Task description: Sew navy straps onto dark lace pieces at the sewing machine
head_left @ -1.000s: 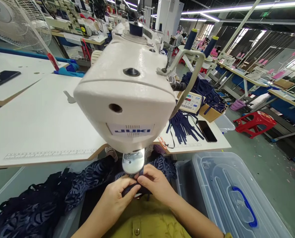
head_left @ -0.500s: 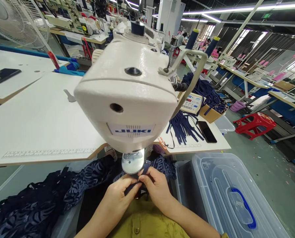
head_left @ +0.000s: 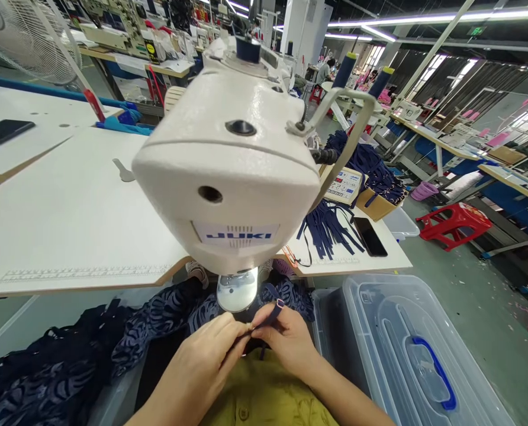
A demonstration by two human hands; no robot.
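From my remote seat, looking down through the head view, I have both hands close together in front of the wearer's mustard top [head_left: 270,393], working on a narrow navy strap [head_left: 269,318]. My left hand [head_left: 204,352] has its fingers closed in a pinch on the strap's near part, thumb and fingertips meeting; my right hand [head_left: 289,342] pinches it too, thumb against the curled fingers, with almost no gap. The strap slants up across the right fingers to a small metal-looking buckle [head_left: 280,303]; what lies between the left fingertips is mostly hidden. The fingertips are just on the near side of the rounded shiny plate [head_left: 237,291] under the white sewing machine head [head_left: 226,171]. Dark patterned fabric [head_left: 146,337] heaps to the left and behind the hands. On the white worktop [head_left: 77,225], right of the machine, I see a bunch of navy strips [head_left: 328,231] with a phone [head_left: 370,236] just beside it. A clear lidded bin [head_left: 382,331] stands to the right of my right forearm.
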